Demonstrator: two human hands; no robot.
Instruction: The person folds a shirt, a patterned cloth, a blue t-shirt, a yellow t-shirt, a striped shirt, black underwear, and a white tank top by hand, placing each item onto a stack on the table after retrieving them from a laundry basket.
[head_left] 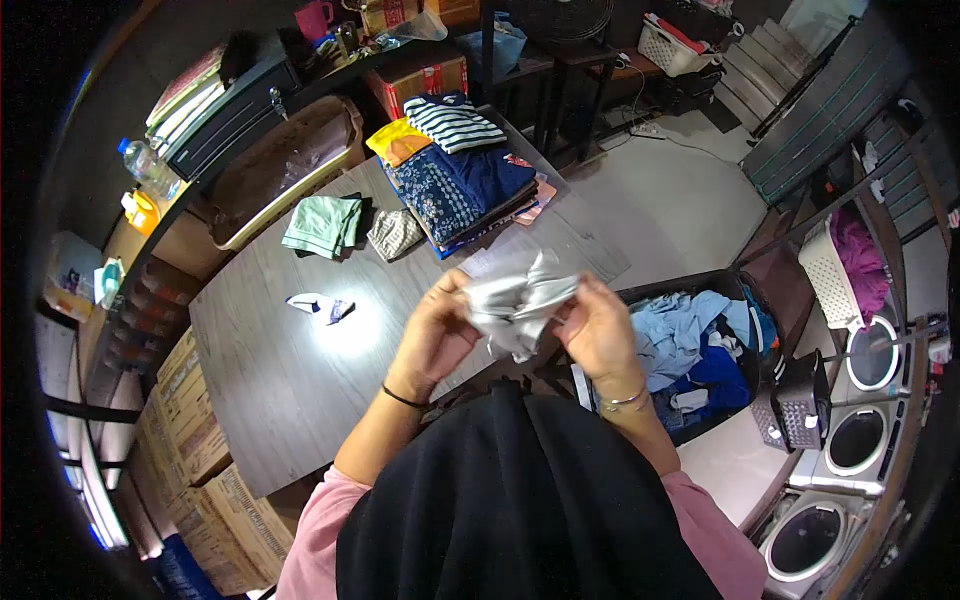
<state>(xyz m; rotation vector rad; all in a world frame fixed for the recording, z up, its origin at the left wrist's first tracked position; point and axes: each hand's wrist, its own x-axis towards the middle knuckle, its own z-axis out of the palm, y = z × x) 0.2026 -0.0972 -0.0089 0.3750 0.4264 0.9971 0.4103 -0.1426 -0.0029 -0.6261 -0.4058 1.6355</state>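
Observation:
Between my two hands, above the near edge of the grey table (265, 400), is a crumpled light grey piece of cloth (520, 300). My left hand (440, 330) pinches its left side, and my right hand (600, 335) grips the right side. The cloth is bunched and slightly blurred, so its kind cannot be made out. Beyond it stands a stack of folded clothes (460, 190), with a striped folded piece (455, 122) on top. Left of the stack lie a folded patterned piece (394, 234) and folded mint-green clothes (323, 226). A small white and navy cloth (320, 307) lies nearer.
At my right is a dark container (765, 350) full of loose clothes (680, 340). Further right are front-loading washing machines (855, 440) and a white basket (826, 270) with purple cloth. A brown basket (240, 225) borders the table's far left; cardboard boxes (185, 410) stand left.

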